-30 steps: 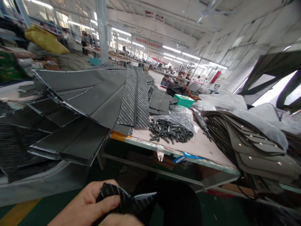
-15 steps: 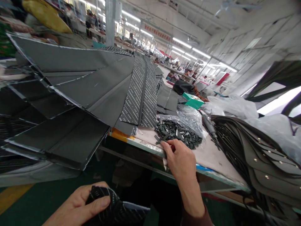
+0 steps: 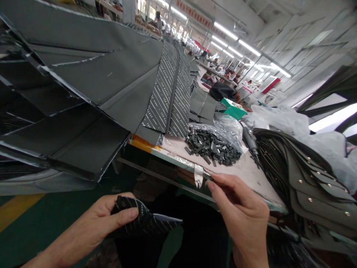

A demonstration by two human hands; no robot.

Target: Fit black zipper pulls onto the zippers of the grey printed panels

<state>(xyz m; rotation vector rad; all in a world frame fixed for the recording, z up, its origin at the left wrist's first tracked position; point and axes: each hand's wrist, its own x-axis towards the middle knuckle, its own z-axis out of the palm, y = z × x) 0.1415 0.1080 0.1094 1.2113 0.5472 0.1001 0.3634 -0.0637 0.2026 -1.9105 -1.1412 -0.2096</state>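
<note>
Low in the view, my left hand (image 3: 111, 216) grips a folded piece of black fabric (image 3: 136, 217) with white printed lettering, thumb on top. My right hand (image 3: 240, 208) is in front of the table edge, thumb and forefinger pinched on a small dark piece (image 3: 208, 181) mostly hidden by the fingertips. Beyond it, a pile of small dark metallic pieces (image 3: 213, 147) lies on the table, partly on clear plastic. A pale strip (image 3: 198, 175) hangs from the table edge just left of my right fingertips.
Large grey panels (image 3: 111, 82) overhang the table (image 3: 178, 154) at left, beside a patterned panel (image 3: 167, 96). A dark tool (image 3: 251, 145), a green box (image 3: 233, 108) and stacked dark flaps with studs (image 3: 304, 178) are at right. Several people work far back.
My right hand has left the edge of the pile and come back toward me and to the right. My left hand appears slightly higher with the fabric. The view has shifted.
</note>
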